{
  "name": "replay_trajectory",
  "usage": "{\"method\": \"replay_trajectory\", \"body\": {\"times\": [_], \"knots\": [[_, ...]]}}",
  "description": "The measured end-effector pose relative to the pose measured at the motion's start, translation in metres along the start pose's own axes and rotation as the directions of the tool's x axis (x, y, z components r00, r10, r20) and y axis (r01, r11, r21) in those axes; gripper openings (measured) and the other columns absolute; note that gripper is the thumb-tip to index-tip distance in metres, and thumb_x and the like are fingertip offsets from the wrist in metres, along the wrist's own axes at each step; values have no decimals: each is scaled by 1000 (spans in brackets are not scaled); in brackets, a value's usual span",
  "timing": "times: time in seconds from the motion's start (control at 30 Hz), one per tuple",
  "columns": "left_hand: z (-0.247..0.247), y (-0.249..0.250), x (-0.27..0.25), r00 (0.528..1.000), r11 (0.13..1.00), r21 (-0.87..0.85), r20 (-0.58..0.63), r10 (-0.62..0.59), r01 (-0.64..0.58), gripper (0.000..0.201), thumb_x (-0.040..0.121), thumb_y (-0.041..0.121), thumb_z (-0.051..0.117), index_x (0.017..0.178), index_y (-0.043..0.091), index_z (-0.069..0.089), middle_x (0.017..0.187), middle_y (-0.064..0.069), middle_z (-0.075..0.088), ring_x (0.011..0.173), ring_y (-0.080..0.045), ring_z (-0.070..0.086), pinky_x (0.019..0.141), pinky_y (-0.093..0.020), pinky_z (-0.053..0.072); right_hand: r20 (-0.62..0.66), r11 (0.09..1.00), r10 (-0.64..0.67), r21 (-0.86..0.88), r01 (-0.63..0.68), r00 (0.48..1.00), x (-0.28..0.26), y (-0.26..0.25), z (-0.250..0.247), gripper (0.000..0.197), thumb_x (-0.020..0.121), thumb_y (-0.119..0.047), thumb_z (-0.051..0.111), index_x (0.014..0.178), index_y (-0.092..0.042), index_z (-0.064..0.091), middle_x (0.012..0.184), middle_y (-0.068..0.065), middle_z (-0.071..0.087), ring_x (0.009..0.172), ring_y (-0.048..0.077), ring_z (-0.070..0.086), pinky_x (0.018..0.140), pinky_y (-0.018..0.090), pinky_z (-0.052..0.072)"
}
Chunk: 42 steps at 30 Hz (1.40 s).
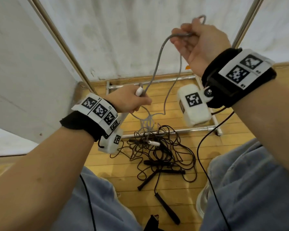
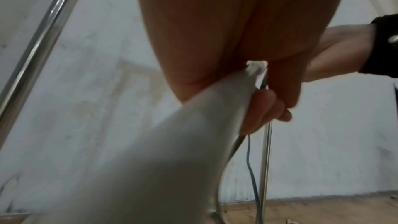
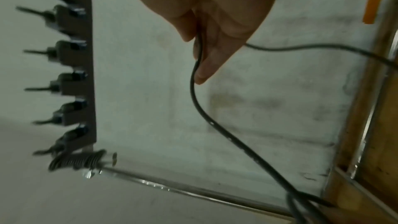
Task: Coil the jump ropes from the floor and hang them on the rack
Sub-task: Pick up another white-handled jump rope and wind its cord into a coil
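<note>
My left hand (image 1: pixel 132 100) grips a white jump-rope handle (image 1: pixel 138 91) together with a strand of its grey rope (image 1: pixel 157 64); the handle (image 2: pixel 193 134) fills the left wrist view, blurred. My right hand (image 1: pixel 195 40), raised higher, holds a bend of the same grey rope, which shows as a dark cord (image 3: pixel 198 94) running down from the fingers (image 3: pixel 206 60). The rope's two strands hang to a tangle on the wooden floor, where its other white handle (image 1: pixel 154 143) lies among black jump ropes (image 1: pixel 165 157). A black hook rack (image 3: pixel 73 77) shows at the left of the right wrist view.
Chrome base bars of the rack frame (image 1: pixel 165 130) cross the floor behind the tangle, with slanted chrome poles (image 1: pixel 60 42) rising on both sides. Black rope handles (image 1: pixel 167 209) lie between my knees (image 1: pixel 240 189). A white wall backs everything.
</note>
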<state>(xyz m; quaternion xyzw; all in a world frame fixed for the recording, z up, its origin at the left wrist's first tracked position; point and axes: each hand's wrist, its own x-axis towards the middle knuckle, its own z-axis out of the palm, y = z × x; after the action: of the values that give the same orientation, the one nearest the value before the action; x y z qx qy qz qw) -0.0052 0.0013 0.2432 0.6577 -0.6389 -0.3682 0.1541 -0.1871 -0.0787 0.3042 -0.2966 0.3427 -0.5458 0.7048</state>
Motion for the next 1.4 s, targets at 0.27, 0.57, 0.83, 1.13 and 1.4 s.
{"method": "replay_trajectory", "body": {"times": [0.27, 0.57, 0.83, 1.13, 1.4], "knots": [[-5, 15, 6, 918, 818, -519, -395, 27, -247, 29, 99, 19, 50, 74, 9, 62, 55, 4, 58, 44, -11, 54, 40, -21, 37, 19, 883, 350, -340, -324, 936, -13, 33, -5, 11, 83, 3, 45, 91, -2, 50, 102, 16, 59, 85, 24, 62, 73, 31, 50], [-23, 17, 5, 906, 659, -699, -418, -64, -277, 32, 100, 26, 48, 75, 11, 60, 61, 3, 57, 44, -12, 48, 41, -22, 34, 249, 173, 562, -968, 182, 789, -33, 92, -11, 11, 94, -26, 52, 90, -19, 59, 79, -10, 66, 74, 8, 59, 70, 24, 49], [-27, -4, 2, 912, 833, -546, -381, -151, -90, 50, 86, 62, 52, 91, 15, 70, 74, 5, 69, 46, -9, 48, 43, -23, 38, 210, 671, 353, -736, -90, 912, -31, 70, 7, 21, 98, -7, 41, 82, -6, 54, 69, 12, 64, 55, 19, 65, 49, 21, 54], [-13, -12, -4, 992, 966, -255, -128, 9, -41, 13, 90, 21, 64, 81, 16, 71, 62, 4, 61, 58, -14, 51, 50, -25, 42, 85, 969, 161, -204, -141, 983, -14, 40, 12, 20, 101, -18, 39, 91, -5, 51, 71, 9, 64, 70, 23, 68, 61, 24, 57], [-20, 3, 2, 918, 803, -552, -397, -14, -227, 25, 97, 18, 52, 76, 14, 65, 53, 4, 56, 45, -12, 45, 41, -22, 34, 382, 369, 333, -894, 254, 862, -24, 63, 11, 22, 86, -3, 58, 100, -18, 65, 112, 13, 64, 106, 25, 58, 88, 35, 45]]}}
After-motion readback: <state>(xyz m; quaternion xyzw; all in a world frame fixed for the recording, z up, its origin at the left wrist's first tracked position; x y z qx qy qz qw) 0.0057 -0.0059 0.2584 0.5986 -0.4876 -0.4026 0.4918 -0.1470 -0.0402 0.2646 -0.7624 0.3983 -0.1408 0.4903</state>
